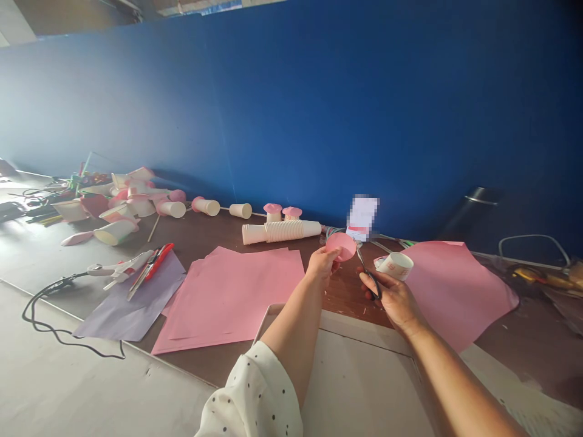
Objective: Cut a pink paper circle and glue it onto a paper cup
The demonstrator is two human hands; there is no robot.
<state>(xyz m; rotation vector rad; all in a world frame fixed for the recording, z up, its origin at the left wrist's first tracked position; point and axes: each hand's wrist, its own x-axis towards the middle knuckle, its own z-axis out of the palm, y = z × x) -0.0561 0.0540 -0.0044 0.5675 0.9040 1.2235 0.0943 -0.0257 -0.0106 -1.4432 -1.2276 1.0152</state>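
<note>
Between thumb and fingers, my left hand (324,263) pinches a round pink paper disc (342,246) above the table. My right hand (392,298) grips a pair of scissors (373,280) by the dark handles, and their blades point up at the disc's right edge. Whether the blades touch the paper I cannot tell. Just behind my right hand a white paper cup (397,266) with red print lies tipped. A large pink sheet (455,285) spreads to the right of that hand. Left of my left forearm are stacked pink sheets (237,291).
A nested stack of paper cups (285,231) lies along the back. Two small cups with pink tops (273,211) stand behind it. Farther left are a glue gun (121,267) and a red box cutter (152,267) on purple paper (132,309). A blue partition (291,109) rises behind.
</note>
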